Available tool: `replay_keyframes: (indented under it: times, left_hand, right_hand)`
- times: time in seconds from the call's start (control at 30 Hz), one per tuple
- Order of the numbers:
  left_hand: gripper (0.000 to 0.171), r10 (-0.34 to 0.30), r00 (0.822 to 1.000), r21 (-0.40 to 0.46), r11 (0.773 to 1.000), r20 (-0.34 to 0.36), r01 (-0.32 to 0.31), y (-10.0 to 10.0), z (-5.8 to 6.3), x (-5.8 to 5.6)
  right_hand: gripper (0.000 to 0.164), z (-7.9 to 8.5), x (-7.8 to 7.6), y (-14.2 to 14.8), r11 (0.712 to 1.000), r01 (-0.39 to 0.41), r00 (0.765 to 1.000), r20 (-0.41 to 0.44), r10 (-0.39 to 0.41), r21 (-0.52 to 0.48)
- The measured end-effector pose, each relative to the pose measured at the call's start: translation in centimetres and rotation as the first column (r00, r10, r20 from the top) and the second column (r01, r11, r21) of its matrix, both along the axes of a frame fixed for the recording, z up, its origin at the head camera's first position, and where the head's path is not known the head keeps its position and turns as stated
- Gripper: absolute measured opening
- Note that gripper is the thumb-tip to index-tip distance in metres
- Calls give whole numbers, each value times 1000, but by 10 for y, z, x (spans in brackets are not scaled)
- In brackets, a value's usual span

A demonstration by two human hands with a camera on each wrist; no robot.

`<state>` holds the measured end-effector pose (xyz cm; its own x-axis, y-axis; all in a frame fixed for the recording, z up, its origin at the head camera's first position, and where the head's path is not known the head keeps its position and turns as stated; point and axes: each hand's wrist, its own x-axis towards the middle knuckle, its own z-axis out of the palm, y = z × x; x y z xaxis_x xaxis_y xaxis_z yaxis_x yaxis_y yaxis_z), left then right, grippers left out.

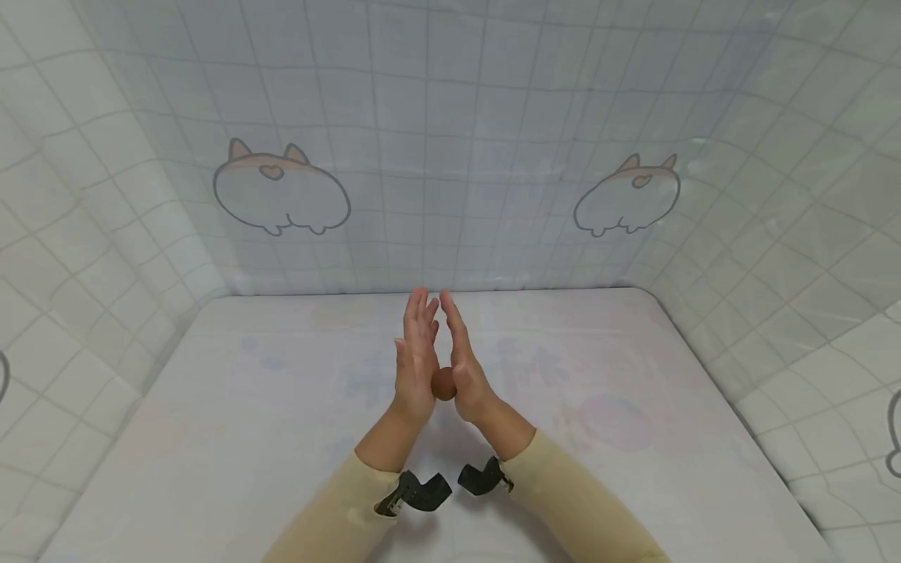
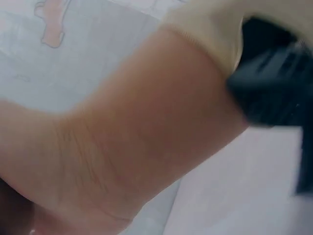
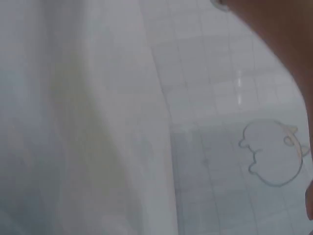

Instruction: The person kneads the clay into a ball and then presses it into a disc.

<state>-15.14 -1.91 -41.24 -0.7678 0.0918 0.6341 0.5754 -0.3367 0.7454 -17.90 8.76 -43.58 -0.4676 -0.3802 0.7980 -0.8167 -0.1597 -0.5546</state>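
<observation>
A small round brown ball sits between the two palms, over the middle of the white table. My left hand presses its left side, fingers straight and pointing away. From the other side my right hand presses it with straight fingers too. The fingertips of both hands lean close together, while the wrists stand apart. In the left wrist view the left forearm fills the middle, with a dark, partly cut-off patch at the lower left that I cannot identify. Skin of an arm shows only along the right edge of the right wrist view.
The white table has faint coloured prints. Gridded white sheeting with corgi drawings rises behind it and on both sides. Black camera mounts are strapped at both cuffs, close to each other.
</observation>
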Motion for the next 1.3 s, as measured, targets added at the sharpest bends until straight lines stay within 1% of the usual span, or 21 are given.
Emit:
replay_keyframes:
  times: [0.07, 0.13, 0.2, 0.27, 0.37, 0.47, 0.5, 0.57, 0.6, 0.67, 0.7, 0.73, 0.8, 0.9, 1.03, 1.1, 1.17, 1.23, 1.3]
  left_hand:
    - [94, 36, 998, -32, 999, -55, -38, 0, 0, -4]
    - [94, 70, 991, -79, 994, -113, -80, -1, -1, -7]
    - [94, 97, 980, -136, 983, -176, -122, -2, -3, -10]
    - [95, 111, 969, -199, 967, -221, -156, -3, -5, -12]
    - [94, 139, 953, -298, 929, -268, -219, -3, -7, -13]
    - [91, 179, 936, -389, 873, -303, -293, -5, -9, -14]
    - [90, 196, 924, -413, 850, -327, -326, -5, -10, -15]
    - [90, 212, 912, -456, 813, -350, -364, -5, -12, -15]
    - [90, 212, 912, -470, 802, -352, -368, -5, -13, -15]
    - [90, 198, 922, -494, 796, -332, -349, -3, -17, -13]
    - [90, 185, 932, -506, 798, -313, -328, -2, -20, -11]
    - [89, 165, 945, -513, 807, -283, -294, -1, -22, -9]
    - [89, 121, 966, -512, 829, -230, -225, 1, -26, -6]
    - [89, 42, 986, -501, 857, -164, -120, 1, -28, -2]
    - [89, -47, 992, -466, 884, -115, -12, 1, -29, 2]
    - [90, -67, 993, -435, 900, -102, 16, 0, -28, 4]
    - [90, -71, 993, -392, 920, -96, 28, 1, -27, 6]
    - [90, -62, 993, -343, 939, -98, 25, 1, -24, 8]
    - [90, -42, 994, -302, 953, -105, 8, 1, -20, 9]
  right_hand:
    - [94, 1, 4, -3, 998, -47, 999, 0, 47, -45]
    - [90, 2, 9, -5, 992, -79, 997, 9, 81, -94]
    - [86, 4, 13, -6, 984, -104, 993, 35, 110, -145]
    - [82, 5, 16, -6, 975, -114, 990, 63, 128, -190]
    - [80, 10, 20, -4, 965, -119, 986, 89, 143, -233]
    - [83, 17, 24, 0, 967, -110, 986, 97, 136, -230]
    - [84, 19, 24, 1, 969, -104, 987, 93, 128, -223]
    - [86, 23, 23, 3, 974, -82, 992, 80, 101, -212]
    - [87, 24, 22, 3, 975, -64, 994, 76, 82, -212]
    - [88, 26, 20, 4, 975, -20, 997, 71, 37, -223]
    - [88, 26, 18, 5, 973, 5, 997, 75, 13, -229]
    - [88, 27, 17, 6, 972, 25, 997, 79, -7, -235]
    - [89, 28, 13, 7, 970, 55, 994, 102, -31, -236]
    - [92, 28, 7, 9, 977, 66, 990, 136, -39, -203]
    - [96, 22, 2, 11, 990, 78, 980, 190, -54, -121]
    - [97, 18, 0, 11, 993, 89, 975, 212, -72, -72]
    - [97, 12, -1, 11, 996, 88, 971, 224, -81, -24]
    - [95, 7, -1, 11, 997, 81, 970, 229, -82, 17]
    - [94, 2, 0, 10, 999, 35, 967, 252, -42, 35]
